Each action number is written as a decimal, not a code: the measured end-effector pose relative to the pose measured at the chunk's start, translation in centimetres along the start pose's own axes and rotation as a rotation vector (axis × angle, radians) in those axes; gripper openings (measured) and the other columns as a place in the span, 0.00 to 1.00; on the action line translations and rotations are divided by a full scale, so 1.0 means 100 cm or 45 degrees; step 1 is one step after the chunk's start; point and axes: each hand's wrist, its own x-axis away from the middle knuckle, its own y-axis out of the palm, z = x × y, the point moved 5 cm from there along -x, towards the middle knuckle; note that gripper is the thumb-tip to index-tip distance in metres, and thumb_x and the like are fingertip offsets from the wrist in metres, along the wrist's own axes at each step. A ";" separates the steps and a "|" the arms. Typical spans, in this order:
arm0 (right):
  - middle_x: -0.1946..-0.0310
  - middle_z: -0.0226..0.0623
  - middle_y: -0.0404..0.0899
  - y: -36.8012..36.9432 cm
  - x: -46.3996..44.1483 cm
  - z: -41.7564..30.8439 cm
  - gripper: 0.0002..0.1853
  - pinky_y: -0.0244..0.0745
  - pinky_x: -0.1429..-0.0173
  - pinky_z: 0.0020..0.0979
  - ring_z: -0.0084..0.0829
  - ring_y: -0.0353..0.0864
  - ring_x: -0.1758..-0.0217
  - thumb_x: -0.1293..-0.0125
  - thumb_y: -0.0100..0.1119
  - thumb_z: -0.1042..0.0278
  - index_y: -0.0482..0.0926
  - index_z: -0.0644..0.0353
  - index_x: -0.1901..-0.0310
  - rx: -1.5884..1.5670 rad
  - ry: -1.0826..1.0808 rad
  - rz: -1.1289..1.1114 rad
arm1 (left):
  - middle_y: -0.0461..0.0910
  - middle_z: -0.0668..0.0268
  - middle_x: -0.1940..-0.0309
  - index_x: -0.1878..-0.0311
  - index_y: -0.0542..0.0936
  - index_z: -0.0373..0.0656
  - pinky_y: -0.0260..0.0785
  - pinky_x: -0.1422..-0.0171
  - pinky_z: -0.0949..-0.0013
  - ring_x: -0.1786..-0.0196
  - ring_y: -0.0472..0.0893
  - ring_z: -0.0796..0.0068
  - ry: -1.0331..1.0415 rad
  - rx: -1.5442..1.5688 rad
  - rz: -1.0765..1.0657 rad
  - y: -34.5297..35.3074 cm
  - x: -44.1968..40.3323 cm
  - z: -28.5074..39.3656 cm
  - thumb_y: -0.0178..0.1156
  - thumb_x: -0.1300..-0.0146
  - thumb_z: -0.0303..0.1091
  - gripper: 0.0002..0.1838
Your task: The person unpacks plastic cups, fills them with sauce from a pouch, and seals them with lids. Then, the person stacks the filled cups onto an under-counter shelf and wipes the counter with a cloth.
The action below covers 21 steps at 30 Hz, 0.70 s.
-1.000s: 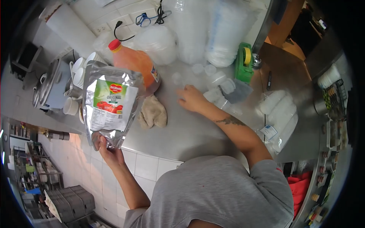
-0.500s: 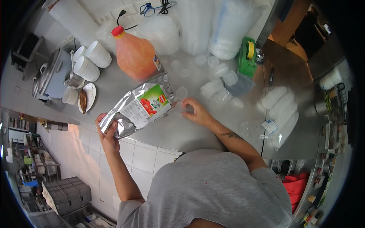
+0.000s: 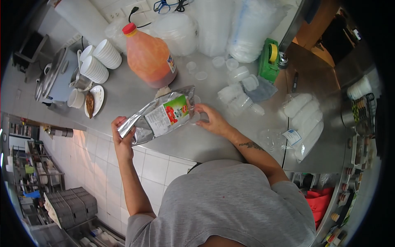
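The left hand grips one end of one silver foil pouch with green label, over the edge of the grey steel table. The right hand, fingers curved, holds one small clear plastic cup near its other end. Behind stands one orange, red-capped plastic jug.

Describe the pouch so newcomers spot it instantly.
At the steel counter, find the orange jug. Below it in view, the left hand grips the pouch. Its silver surface and green-and-white label set it apart from the jug and clear cups.
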 end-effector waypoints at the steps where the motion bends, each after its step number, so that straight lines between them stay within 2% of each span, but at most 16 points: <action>1: 0.48 0.43 0.75 0.000 -0.001 -0.004 0.35 0.69 0.40 0.36 0.38 0.73 0.42 0.48 0.69 0.73 0.64 0.61 0.38 0.044 0.007 -0.014 | 0.69 0.69 0.55 0.47 0.70 0.44 0.63 0.45 0.74 0.52 0.71 0.77 -0.002 -0.018 0.000 0.000 0.000 0.002 0.59 0.48 0.16 0.24; 2: 0.47 0.44 0.74 0.000 -0.001 -0.005 0.34 0.72 0.41 0.35 0.38 0.73 0.42 0.48 0.68 0.75 0.64 0.61 0.38 0.088 0.014 -0.027 | 0.70 0.68 0.54 0.47 0.70 0.44 0.63 0.45 0.74 0.52 0.71 0.77 -0.004 -0.036 0.000 0.001 -0.001 0.004 0.59 0.48 0.16 0.24; 8: 0.51 0.42 0.77 -0.003 -0.003 -0.009 0.30 0.66 0.40 0.38 0.41 0.73 0.45 0.47 0.69 0.69 0.69 0.61 0.42 0.167 -0.083 -0.032 | 0.70 0.67 0.54 0.46 0.70 0.43 0.63 0.44 0.75 0.51 0.71 0.77 -0.009 -0.090 -0.010 0.004 -0.001 0.012 0.57 0.48 0.14 0.25; 11: 0.49 0.38 0.77 -0.002 -0.003 -0.003 0.28 0.63 0.39 0.39 0.39 0.74 0.44 0.48 0.69 0.66 0.72 0.58 0.45 0.237 -0.090 -0.009 | 0.70 0.66 0.54 0.46 0.70 0.43 0.63 0.44 0.75 0.50 0.71 0.77 0.021 -0.083 -0.035 0.001 -0.003 0.008 0.57 0.48 0.13 0.25; 14: 0.49 0.42 0.76 -0.003 -0.003 -0.004 0.28 0.64 0.39 0.39 0.42 0.72 0.45 0.46 0.68 0.67 0.71 0.61 0.43 0.232 -0.091 -0.050 | 0.70 0.66 0.54 0.46 0.69 0.43 0.64 0.44 0.75 0.51 0.72 0.77 0.040 -0.086 -0.034 -0.003 -0.002 0.007 0.56 0.48 0.13 0.26; 17: 0.49 0.41 0.76 -0.012 -0.006 -0.016 0.27 0.63 0.39 0.40 0.43 0.73 0.45 0.49 0.69 0.65 0.73 0.60 0.46 0.378 -0.183 0.030 | 0.70 0.66 0.55 0.46 0.70 0.42 0.64 0.47 0.77 0.53 0.72 0.78 0.056 -0.083 -0.010 -0.003 -0.002 0.010 0.55 0.49 0.12 0.26; 20: 0.49 0.42 0.75 -0.015 -0.020 -0.019 0.27 0.65 0.40 0.39 0.38 0.73 0.44 0.48 0.68 0.65 0.73 0.62 0.47 0.076 -0.171 0.107 | 0.71 0.66 0.56 0.46 0.70 0.42 0.64 0.49 0.78 0.54 0.72 0.78 0.058 -0.049 -0.026 -0.004 -0.003 0.012 0.55 0.49 0.11 0.26; 21: 0.48 0.40 0.75 -0.012 -0.028 -0.022 0.25 0.66 0.40 0.37 0.35 0.73 0.43 0.45 0.67 0.67 0.73 0.62 0.46 -0.235 -0.053 0.008 | 0.71 0.67 0.56 0.46 0.70 0.42 0.64 0.49 0.78 0.54 0.72 0.78 0.057 -0.034 -0.039 -0.004 -0.004 0.013 0.55 0.49 0.11 0.26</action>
